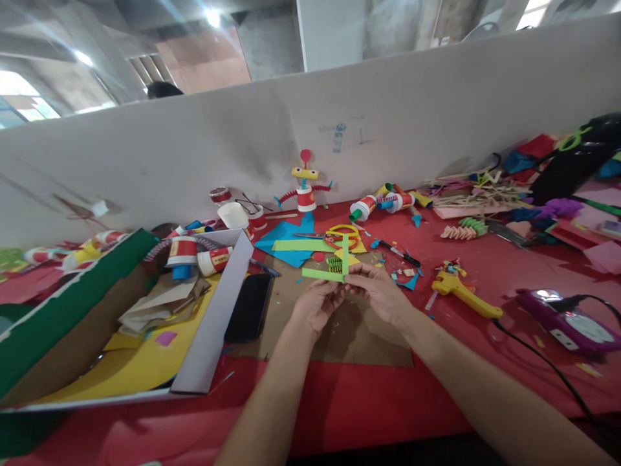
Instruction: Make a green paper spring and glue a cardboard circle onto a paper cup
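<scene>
Two light green paper strips (321,275) meet at a right angle between my hands, one pointing left and one pointing up. My left hand (315,305) is closed on the strips near their corner from below. From the other side, my right hand (376,290) pinches the same corner with thumb and fingers. Just behind the strips is a green zigzag-folded paper piece (334,264); whether it touches them I cannot tell. Beyond lie scissors (343,232) with yellow handles, a long green strip (301,246) and blue paper (272,239). Brown cardboard (388,340) lies under my hands.
A yellow glue gun (466,294) with a cable and a purple power socket (567,320) sit at right. Left are a black phone (248,307) and an open box (208,330) holding paper-cup figures. One figure (305,197) stands by the white partition (412,116).
</scene>
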### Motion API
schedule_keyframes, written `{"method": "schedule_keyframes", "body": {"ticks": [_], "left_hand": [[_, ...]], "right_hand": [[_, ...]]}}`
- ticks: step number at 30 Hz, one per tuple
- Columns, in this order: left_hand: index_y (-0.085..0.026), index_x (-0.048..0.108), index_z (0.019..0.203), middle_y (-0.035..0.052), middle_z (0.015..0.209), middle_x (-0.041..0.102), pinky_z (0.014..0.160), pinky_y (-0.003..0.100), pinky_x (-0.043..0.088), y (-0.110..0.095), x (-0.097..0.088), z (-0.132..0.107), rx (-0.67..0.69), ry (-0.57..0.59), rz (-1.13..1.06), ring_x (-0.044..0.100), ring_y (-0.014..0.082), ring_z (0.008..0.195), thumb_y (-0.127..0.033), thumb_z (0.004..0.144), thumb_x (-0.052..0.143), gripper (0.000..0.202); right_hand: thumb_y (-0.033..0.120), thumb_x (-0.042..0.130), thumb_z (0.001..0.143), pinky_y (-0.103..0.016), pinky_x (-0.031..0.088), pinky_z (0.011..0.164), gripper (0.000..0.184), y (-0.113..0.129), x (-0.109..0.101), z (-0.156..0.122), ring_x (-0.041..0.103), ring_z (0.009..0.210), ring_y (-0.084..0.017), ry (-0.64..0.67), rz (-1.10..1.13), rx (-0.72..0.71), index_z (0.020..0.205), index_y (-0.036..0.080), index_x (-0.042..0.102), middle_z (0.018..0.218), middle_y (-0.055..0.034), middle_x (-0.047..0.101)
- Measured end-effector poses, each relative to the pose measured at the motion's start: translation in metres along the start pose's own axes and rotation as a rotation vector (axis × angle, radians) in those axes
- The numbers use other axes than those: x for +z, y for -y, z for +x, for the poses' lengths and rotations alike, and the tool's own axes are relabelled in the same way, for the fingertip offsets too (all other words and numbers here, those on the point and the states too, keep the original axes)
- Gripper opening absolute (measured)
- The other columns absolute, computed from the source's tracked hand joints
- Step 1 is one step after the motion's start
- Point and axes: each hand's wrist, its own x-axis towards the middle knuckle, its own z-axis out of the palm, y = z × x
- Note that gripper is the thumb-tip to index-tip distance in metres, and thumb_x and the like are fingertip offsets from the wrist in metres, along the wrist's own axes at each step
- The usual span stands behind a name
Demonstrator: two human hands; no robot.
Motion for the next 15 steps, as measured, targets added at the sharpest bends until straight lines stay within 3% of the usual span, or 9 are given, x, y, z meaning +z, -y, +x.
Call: {"method": "schedule_keyframes", "body": {"ticks": [10,15], "left_hand": [[-0.012,0.063,0.063,0.0026,0.063,0.063,0.063,0.019,0.048,0.0007,-0.0040,-0.0001,0.012,0.016,0.065,0.058,0.0078,0.058,-0.005,0.061,0.068,0.009],[-0.012,0.066,0.066,0.0038,0.066,0.065,0.064,0.021,0.048,0.0009,-0.0026,-0.0028,0.067,0.019,0.155,0.060,0.0102,0.061,-0.018,0.057,0.077,0.016]], "right_hand": [[0.027,0.076,0.056,-0.023,0.041,0.055,0.023,0.0006,0.0016,-0.0011,0.055,0.053,-0.008,-0.009,-0.022,-0.007,0.070,0.017,0.060,0.061,0.0031,0.061],[0.027,0.077,0.054,-0.023,0.042,0.055,0.026,-0.0020,0.0001,0.0009,0.055,0.050,-0.008,-0.043,-0.043,-0.012,0.070,0.017,0.060,0.057,0.0038,0.061]]}}
